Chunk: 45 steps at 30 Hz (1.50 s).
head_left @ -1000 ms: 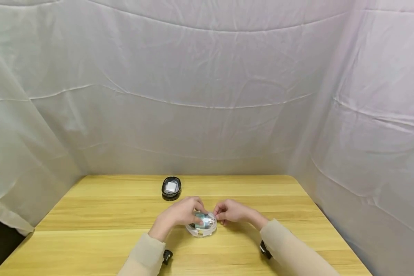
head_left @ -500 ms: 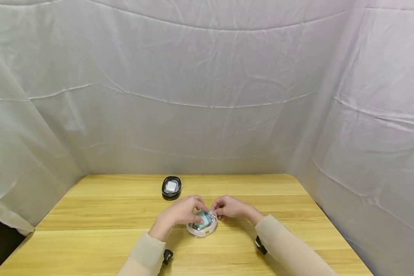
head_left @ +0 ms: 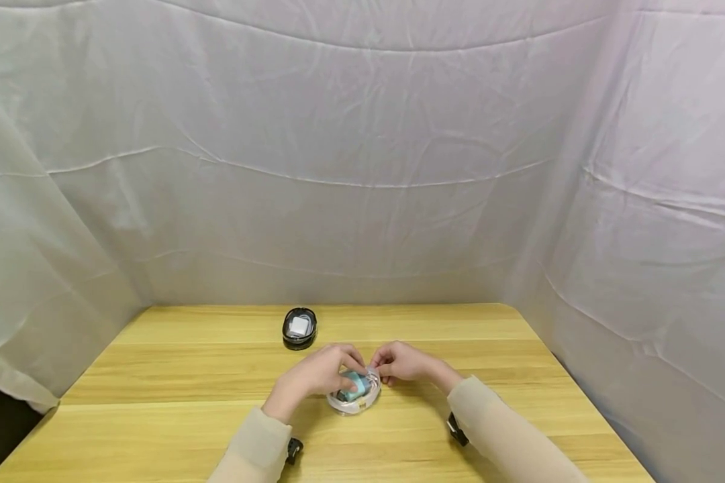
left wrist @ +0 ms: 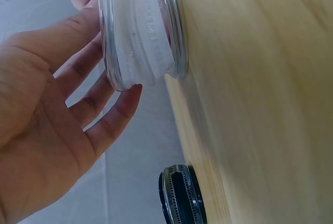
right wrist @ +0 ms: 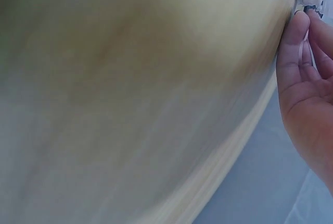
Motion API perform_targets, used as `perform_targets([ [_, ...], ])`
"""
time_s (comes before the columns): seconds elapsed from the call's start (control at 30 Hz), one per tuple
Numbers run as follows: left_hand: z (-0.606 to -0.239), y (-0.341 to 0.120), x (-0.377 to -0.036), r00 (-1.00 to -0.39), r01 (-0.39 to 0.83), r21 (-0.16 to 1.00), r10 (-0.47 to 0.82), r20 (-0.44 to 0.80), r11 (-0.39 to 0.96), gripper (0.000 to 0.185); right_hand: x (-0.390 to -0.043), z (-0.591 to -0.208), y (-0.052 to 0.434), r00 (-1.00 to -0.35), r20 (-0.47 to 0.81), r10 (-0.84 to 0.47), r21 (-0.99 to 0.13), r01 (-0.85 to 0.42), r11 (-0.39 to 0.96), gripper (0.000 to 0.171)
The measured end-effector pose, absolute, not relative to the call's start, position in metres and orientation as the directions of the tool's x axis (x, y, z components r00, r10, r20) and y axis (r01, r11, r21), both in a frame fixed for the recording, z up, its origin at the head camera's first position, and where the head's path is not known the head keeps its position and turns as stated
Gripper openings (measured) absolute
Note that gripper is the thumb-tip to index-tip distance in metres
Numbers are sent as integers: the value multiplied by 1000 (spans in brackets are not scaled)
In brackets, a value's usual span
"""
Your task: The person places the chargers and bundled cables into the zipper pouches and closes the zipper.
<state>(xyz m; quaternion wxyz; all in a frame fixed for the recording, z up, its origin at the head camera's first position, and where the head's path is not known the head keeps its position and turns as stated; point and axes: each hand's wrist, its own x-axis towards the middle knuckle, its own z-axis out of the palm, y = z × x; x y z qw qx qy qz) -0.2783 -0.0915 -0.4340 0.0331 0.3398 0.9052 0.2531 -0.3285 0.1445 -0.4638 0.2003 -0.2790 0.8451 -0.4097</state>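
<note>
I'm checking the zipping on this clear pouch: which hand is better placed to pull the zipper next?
Probably the right hand: its fingertips pinch at the clear pouch edge by the zipper, while the left hand cups and steadies it.

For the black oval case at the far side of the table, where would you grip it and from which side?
The black oval case lies flat on the table, clear of both hands. Probably best to come from above and pinch it across its narrow width, thumb on one long side wall and fingers on the other: the low rounded rim offers no handle.
</note>
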Motion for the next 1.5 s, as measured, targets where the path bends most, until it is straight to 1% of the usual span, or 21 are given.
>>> perform_targets([
  [0.2, -436, -92, -279, -772, 589, 492, 627, 108, 641, 29, -328, -464, 147, -763, -103, -638, -803, -314, 506, 7],
  [0.6, -437, -92, -280, -771, 597, 457, 628, 103, 659, 30, -327, -464, 149, -754, -97, -650, -789, -340, 512, 8],
  [0.8, -437, -91, -279, -766, 601, 463, 634, 103, 651, 31, -326, -465, 150, -754, -100, -649, -782, -343, 520, 10],
  [1.03, -436, -91, -279, -775, 592, 455, 625, 94, 665, 31, -327, -466, 153, -752, -97, -652, -778, -351, 521, 8],
  [1.5, -436, -91, -278, -785, 571, 480, 615, 80, 666, 31, -324, -465, 155, -751, -107, -651, -788, -335, 516, 7],
])
